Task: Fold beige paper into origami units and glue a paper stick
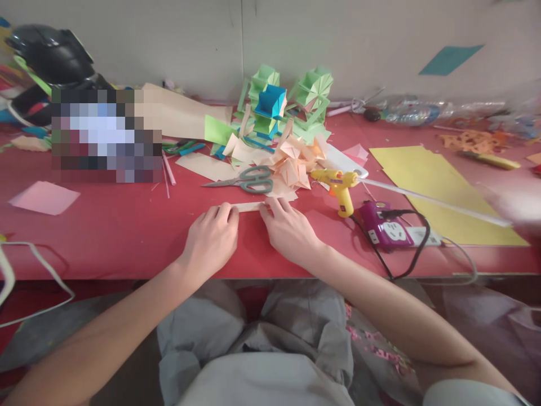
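A narrow pale strip of paper (251,207) lies across the red tabletop near its front, stretched between my two hands. The fingers of my left hand (213,234) are bent and pressed together on the strip's left end. At the other end, my right hand (291,230) pinches the strip with thumb and fingers. Just beyond the strip rest grey-green scissors (249,180), blades pointing left. Behind them is a heap of folded peach paper pieces (292,163). A yellow glue gun (341,189) with a long clear glue stick stands to the right of my right hand.
Green folded paper models (315,90) and a blue one (271,101) stand at the back. A purple power socket (384,226) with black cable sits right, beside yellow paper sheets (426,180). Pink paper (44,197) lies left. A plastic bottle (416,111) lies by the wall.
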`<action>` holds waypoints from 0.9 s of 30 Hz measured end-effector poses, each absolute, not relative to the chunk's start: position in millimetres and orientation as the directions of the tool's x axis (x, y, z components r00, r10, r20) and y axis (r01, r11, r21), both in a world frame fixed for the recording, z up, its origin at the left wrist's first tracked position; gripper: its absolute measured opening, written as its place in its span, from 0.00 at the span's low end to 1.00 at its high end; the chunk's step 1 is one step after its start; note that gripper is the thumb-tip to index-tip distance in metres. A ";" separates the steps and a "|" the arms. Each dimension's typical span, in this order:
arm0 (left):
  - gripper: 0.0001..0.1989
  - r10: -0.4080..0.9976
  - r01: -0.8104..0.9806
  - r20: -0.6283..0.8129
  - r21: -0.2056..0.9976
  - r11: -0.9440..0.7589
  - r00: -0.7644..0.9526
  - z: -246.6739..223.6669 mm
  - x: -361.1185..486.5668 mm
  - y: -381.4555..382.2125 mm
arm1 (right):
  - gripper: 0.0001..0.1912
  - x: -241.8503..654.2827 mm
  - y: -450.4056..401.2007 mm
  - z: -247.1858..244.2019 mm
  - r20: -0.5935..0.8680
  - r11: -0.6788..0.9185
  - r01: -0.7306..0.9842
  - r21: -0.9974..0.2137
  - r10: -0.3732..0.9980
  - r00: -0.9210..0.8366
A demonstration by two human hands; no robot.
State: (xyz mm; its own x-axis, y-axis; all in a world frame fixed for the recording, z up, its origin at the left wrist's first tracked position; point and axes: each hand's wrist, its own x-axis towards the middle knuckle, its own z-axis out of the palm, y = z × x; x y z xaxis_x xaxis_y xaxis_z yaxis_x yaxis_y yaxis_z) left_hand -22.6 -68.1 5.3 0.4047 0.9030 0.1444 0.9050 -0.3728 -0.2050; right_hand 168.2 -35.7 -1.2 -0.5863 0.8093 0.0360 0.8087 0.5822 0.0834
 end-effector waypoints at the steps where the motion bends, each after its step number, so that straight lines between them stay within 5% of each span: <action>1: 0.23 0.904 0.906 0.144 -0.207 -0.369 0.401 6.0 -21.9 -69.8 | 0.23 168.3 -35.8 -0.7 0.031 0.583 0.809 0.078 0.809 -0.586; 27: 0.20 0.928 0.919 0.111 -0.223 -0.327 0.357 14.7 -1.7 -77.7 | 0.20 163.0 -29.5 12.3 -0.021 0.632 0.773 0.054 0.775 -0.632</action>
State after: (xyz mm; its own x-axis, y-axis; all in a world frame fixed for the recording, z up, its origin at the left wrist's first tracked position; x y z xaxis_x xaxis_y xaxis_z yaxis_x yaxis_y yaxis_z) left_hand -1.7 -77.7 14.7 0.3568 0.9276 0.1111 0.9185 -0.3266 -0.2229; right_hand 163.0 -29.5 12.3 -0.6321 0.7746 -0.0209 0.7729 0.6322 0.0538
